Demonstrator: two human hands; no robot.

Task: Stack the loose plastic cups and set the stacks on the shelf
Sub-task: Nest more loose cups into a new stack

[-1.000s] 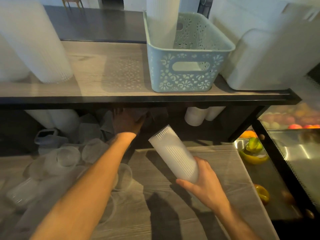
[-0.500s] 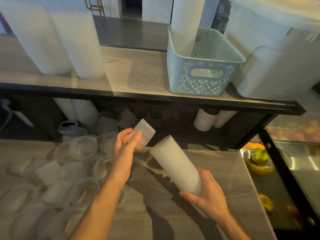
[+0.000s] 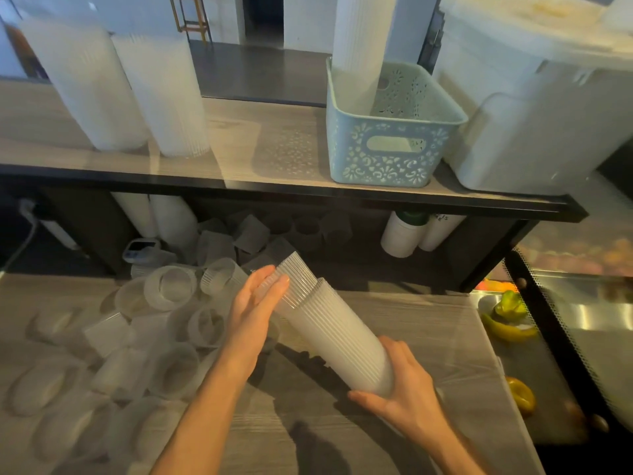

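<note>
My right hand [image 3: 404, 389] grips the lower end of a long tilted stack of ribbed clear cups [image 3: 342, 334] above the wooden counter. A single ribbed cup [image 3: 296, 282] sits partly over the stack's upper end, and my left hand [image 3: 255, 303] holds it there with straight fingers laid along its side. Several loose clear cups [image 3: 171, 289] lie in a heap on the counter to the left. On the shelf [image 3: 239, 149] above stand two tall cup stacks [image 3: 164, 97] at the left.
A pale blue perforated basket [image 3: 390, 156] with another tall cup stack [image 3: 359, 46] in it stands on the shelf, beside a large white tub [image 3: 534, 125]. More cups and white rolls [image 3: 400, 234] sit under the shelf. A glass display case with fruit [image 3: 510, 317] borders the counter's right edge.
My left hand came out from under the shelf with one ribbed cup and brought it right onto the top end of the stack. The view shifted up and left.
</note>
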